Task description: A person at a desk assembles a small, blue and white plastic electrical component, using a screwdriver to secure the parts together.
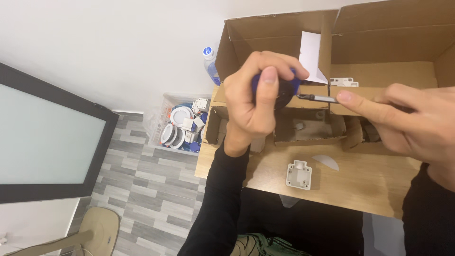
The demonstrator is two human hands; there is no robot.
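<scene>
My left hand (256, 97) is closed around the blue and black handle of a screwdriver (284, 90), held up above the wooden table (369, 189). The metal shaft (318, 98) points right. My right hand (407, 125) pinches the shaft's tip between fingertip and thumb; whatever small part it may hold is hidden. On the table below lies a white plastic square housing (299, 174) and a small pale curved piece (326, 161).
Open cardboard boxes (379, 42) stand at the back, with small low cardboard trays (308, 128) in front. A plastic bottle (211, 64) stands by the wall. A clear bin of white round fittings (182, 125) sits on the floor. A chair (90, 232) is lower left.
</scene>
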